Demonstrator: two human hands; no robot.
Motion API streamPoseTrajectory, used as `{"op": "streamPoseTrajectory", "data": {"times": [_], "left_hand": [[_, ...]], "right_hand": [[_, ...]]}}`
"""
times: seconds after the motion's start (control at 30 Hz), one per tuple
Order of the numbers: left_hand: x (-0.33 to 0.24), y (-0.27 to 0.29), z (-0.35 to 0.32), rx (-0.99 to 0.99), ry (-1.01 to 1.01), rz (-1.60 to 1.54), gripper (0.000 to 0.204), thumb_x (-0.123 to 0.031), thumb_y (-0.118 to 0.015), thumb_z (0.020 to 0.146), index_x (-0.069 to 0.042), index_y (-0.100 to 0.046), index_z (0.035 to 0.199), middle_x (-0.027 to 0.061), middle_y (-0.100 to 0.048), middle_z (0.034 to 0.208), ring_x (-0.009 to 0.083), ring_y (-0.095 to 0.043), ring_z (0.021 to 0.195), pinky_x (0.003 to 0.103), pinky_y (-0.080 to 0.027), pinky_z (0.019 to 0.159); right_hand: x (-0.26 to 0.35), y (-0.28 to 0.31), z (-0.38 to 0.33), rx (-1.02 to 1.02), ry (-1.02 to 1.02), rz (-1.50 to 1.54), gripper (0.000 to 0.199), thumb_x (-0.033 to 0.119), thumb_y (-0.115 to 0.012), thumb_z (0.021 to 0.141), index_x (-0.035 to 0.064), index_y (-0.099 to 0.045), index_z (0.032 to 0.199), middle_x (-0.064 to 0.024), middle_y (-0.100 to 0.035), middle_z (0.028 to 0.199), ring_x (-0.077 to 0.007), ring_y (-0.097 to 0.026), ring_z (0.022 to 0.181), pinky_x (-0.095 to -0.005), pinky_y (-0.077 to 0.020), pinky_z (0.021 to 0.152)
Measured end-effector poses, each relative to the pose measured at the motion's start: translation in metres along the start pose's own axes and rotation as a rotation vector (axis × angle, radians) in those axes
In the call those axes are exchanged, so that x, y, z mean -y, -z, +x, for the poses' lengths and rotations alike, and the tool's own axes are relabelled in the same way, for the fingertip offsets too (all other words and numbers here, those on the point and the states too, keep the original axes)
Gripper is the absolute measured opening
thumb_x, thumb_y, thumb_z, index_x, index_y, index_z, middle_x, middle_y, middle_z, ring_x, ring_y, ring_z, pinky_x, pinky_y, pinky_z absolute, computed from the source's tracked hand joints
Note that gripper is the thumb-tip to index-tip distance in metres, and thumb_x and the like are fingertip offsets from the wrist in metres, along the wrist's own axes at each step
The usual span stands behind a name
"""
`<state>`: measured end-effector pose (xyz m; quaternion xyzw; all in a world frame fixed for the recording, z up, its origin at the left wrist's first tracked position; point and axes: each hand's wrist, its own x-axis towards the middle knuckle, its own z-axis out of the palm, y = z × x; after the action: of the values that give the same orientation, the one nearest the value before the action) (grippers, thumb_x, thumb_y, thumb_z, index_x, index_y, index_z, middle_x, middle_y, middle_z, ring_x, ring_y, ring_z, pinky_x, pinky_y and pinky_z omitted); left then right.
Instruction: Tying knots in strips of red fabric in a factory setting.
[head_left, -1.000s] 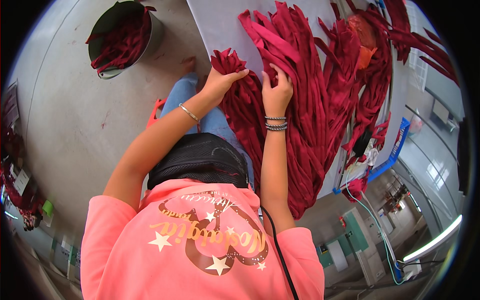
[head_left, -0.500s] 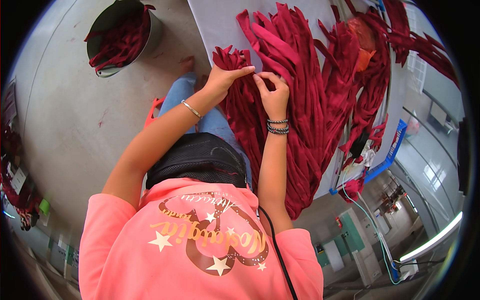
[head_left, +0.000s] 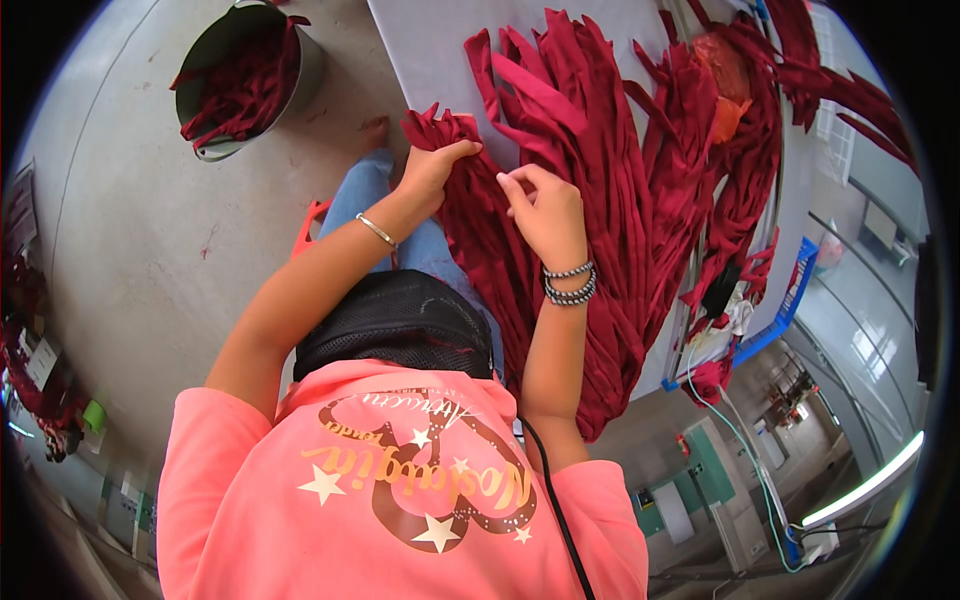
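Note:
My left hand [head_left: 432, 172] is closed around the upper end of a bundle of dark red fabric strips [head_left: 478, 212], its thumb laid across them. The loose ends fan out above the fist, and the rest hangs down past the table's edge. To the right, my right hand [head_left: 543, 205] is held in a pinch, apart from the left. Whether anything small is between its fingertips cannot be made out. Beside and beneath it lies a large heap of long dark red fabric strips [head_left: 610, 200], spread over the white table [head_left: 425, 45].
A grey-green bucket [head_left: 308, 75] filled with red strips stands on the floor at the far left. More strips lie along the table's right side, with an orange plastic bag [head_left: 728, 85] among them. A blue-edged frame [head_left: 785, 305] and a pale cable [head_left: 735, 440] are at the right.
My left hand has moved left and slightly nearer with its bundle. My right hand has drawn away from it, turning and coming a little nearer.

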<state>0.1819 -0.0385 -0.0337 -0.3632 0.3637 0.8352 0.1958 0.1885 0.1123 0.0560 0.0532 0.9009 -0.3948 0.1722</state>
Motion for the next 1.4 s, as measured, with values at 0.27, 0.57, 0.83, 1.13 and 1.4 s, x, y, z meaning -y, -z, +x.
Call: {"op": "streamPoseTrajectory", "data": {"times": [0.27,0.57,0.83,1.13,1.4], "left_hand": [[-0.001,-0.011,-0.013,0.049,-0.044,-0.091,0.021,0.004,-0.066,0.080,-0.001,-0.057,0.099,0.0098,-0.067,0.090,0.0200,-0.067,0.085,0.031,-0.055,0.075],[0.003,-0.003,-0.018,-0.044,-0.144,-0.078,0.020,0.004,-0.065,0.082,-0.001,-0.056,0.100,0.0089,-0.065,0.095,0.0194,-0.066,0.089,0.030,-0.054,0.079],[-0.017,-0.005,-0.029,0.244,-0.005,-0.084,0.004,-0.002,-0.058,0.088,-0.002,-0.056,0.092,0.0161,-0.063,0.112,0.0208,-0.064,0.103,0.034,-0.051,0.088],[-0.014,0.010,-0.033,0.226,0.040,0.066,0.016,-0.010,-0.070,0.085,-0.006,-0.063,0.099,0.0040,-0.067,0.102,0.0124,-0.063,0.094,0.029,-0.049,0.084],[-0.010,0.014,-0.026,0.147,0.056,0.011,0.023,-0.005,-0.071,0.083,-0.004,-0.060,0.103,0.0051,-0.066,0.095,0.0158,-0.066,0.087,0.031,-0.052,0.079]], "right_hand": [[0.007,-0.052,0.111,-0.345,0.470,-0.261,0.028,0.014,-0.073,0.077,0.0025,-0.060,0.099,-0.0133,-0.063,0.092,-0.0313,-0.062,0.083,-0.0384,-0.0518,0.071],[0.019,-0.043,0.073,-0.177,0.347,-0.023,0.008,0.010,-0.064,0.084,0.0025,-0.066,0.088,-0.0123,-0.060,0.077,-0.0300,-0.061,0.072,-0.0364,-0.0472,0.063],[0.011,0.003,-0.024,-0.197,0.206,-0.093,0.013,0.015,-0.063,0.090,0.0053,-0.064,0.098,-0.0133,-0.060,0.082,-0.0340,-0.061,0.072,-0.0395,-0.0476,0.061],[0.001,-0.057,0.006,-0.410,0.328,0.047,0.019,0.003,-0.069,0.079,0.0063,-0.071,0.097,-0.0087,-0.058,0.090,-0.0247,-0.060,0.074,-0.0337,-0.0485,0.063],[-0.020,-0.039,0.005,-0.395,0.216,-0.053,0.014,0.004,-0.065,0.081,0.0028,-0.066,0.095,-0.0113,-0.055,0.095,-0.0226,-0.059,0.068,-0.0327,-0.0475,0.053]]}}
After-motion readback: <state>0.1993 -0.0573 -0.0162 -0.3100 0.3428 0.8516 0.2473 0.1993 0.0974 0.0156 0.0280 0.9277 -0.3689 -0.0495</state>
